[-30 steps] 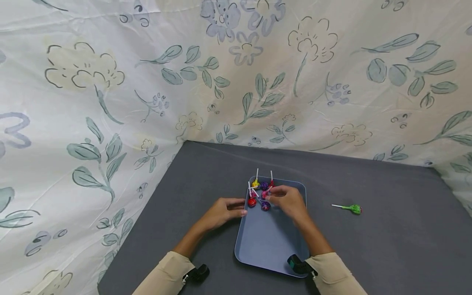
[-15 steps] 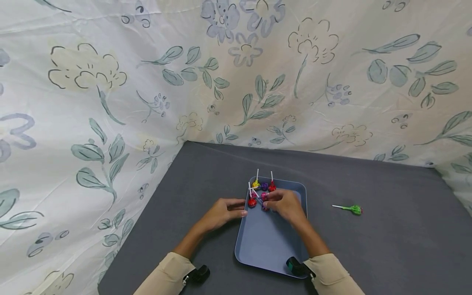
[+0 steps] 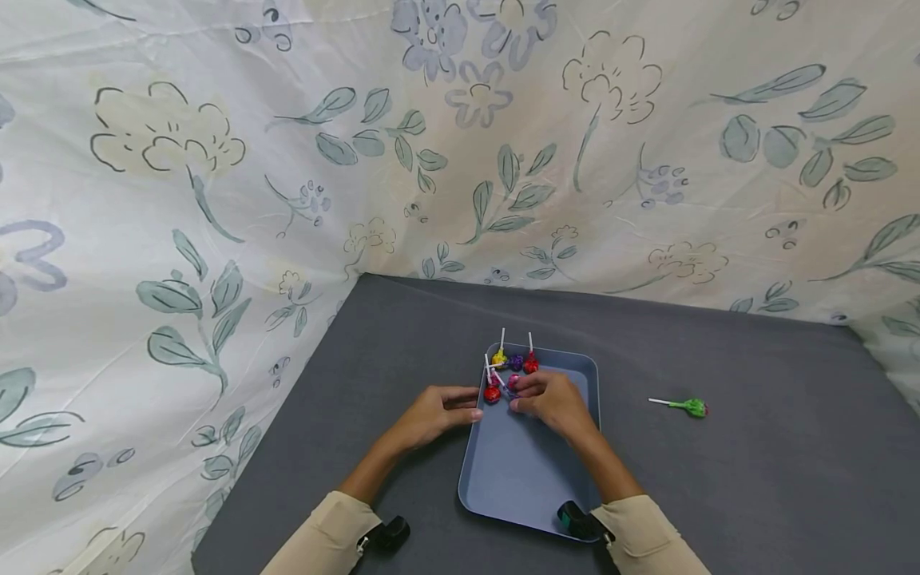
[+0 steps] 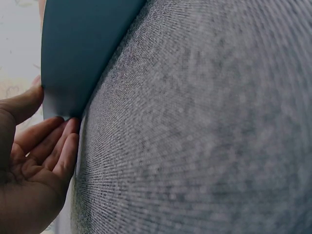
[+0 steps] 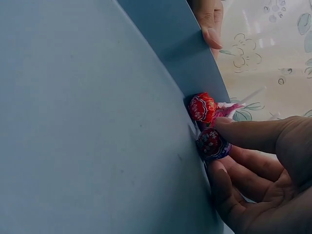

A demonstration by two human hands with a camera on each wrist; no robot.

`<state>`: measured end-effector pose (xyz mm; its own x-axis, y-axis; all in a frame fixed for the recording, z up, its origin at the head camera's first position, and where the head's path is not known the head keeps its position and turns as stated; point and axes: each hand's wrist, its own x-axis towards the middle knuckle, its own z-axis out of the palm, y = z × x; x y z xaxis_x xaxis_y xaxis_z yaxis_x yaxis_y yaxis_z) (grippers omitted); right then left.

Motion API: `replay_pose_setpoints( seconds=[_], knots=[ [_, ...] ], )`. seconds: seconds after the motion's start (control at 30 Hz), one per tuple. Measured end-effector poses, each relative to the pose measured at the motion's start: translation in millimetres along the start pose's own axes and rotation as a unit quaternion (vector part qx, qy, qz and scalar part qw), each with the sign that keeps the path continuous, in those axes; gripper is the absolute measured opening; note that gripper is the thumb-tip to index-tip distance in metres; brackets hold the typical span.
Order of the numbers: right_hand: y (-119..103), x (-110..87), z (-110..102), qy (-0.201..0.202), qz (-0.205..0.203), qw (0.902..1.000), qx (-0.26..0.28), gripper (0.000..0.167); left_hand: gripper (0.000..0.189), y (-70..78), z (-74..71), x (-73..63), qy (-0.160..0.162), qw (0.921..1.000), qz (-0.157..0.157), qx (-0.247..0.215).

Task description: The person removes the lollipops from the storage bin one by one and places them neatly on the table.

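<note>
My right hand is over the tray and pinches a purple lollipop between thumb and fingers. Right beside it in the right wrist view lies a red lollipop, close to the tray wall. A pink lollipop shows at my right fingertips, partly covered. The blue-grey tray lies flat, its far left corner holding several lollipops. My left hand rests against the tray's left side, its fairly straight fingers touching the outer wall and its thumb at the rim.
Farther back in the tray are a yellow lollipop, another purple lollipop and another red lollipop. A green lollipop lies on the grey tablecloth right of the tray. A flowered curtain hangs behind.
My right hand has left the pink lollipop, moved slightly toward me and taken hold of the purple lollipop at the front of the group. The left hand stays at the tray's side.
</note>
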<state>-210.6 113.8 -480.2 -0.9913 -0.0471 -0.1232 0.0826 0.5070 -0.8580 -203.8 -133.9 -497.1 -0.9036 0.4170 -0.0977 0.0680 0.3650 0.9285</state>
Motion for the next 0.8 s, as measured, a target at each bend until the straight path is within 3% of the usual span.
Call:
replay_pose_setpoints(
  seconds=[0.8],
  knots=[
    [-8.2,-8.2,-19.8,0.010,0.009,0.9998,0.017,0.024,0.053,-1.7,1.9,2.5,0.007,0.9999,-0.001,0.010]
  ],
)
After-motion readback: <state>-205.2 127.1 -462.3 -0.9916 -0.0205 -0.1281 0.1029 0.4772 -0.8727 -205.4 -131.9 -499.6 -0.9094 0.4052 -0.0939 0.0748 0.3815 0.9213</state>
